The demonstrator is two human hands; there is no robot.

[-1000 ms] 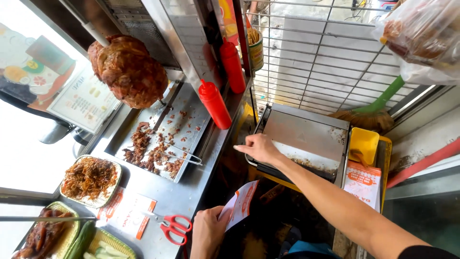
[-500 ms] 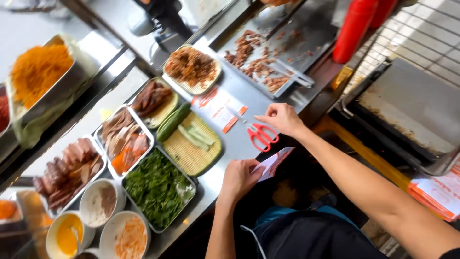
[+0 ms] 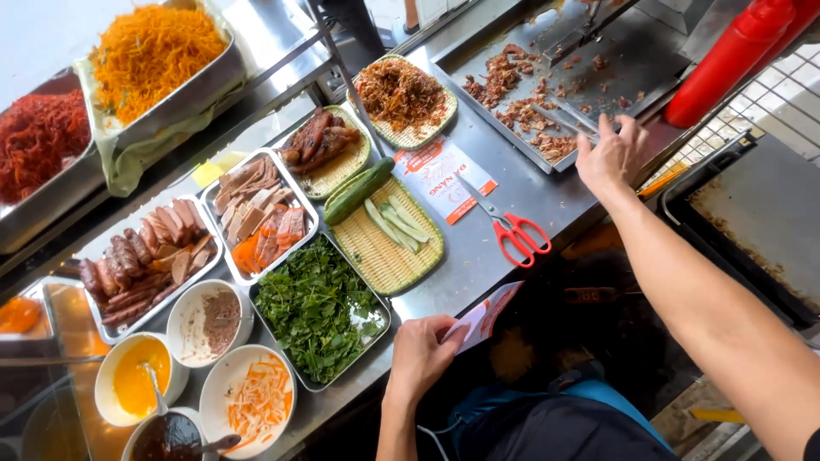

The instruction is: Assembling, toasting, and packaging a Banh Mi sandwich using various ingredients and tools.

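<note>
Tongs [image 3: 571, 119] lie on meat tray [image 3: 547, 77] at counter [image 3: 547, 201] far edge; right hand [image 3: 608, 155] closes fingers on their handle. Left hand [image 3: 420, 357] pinches paper sleeve [image 3: 487, 314] at near edge. Red scissors [image 3: 517, 232] lie between the hands.

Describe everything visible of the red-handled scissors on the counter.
The scissors have two red looped handles that look plastic and short metal blades, apparently closed. They lie flat on the steel counter, blades pointing toward a printed paper wrapper and handles toward the counter's near edge. Neither hand touches them.
</note>
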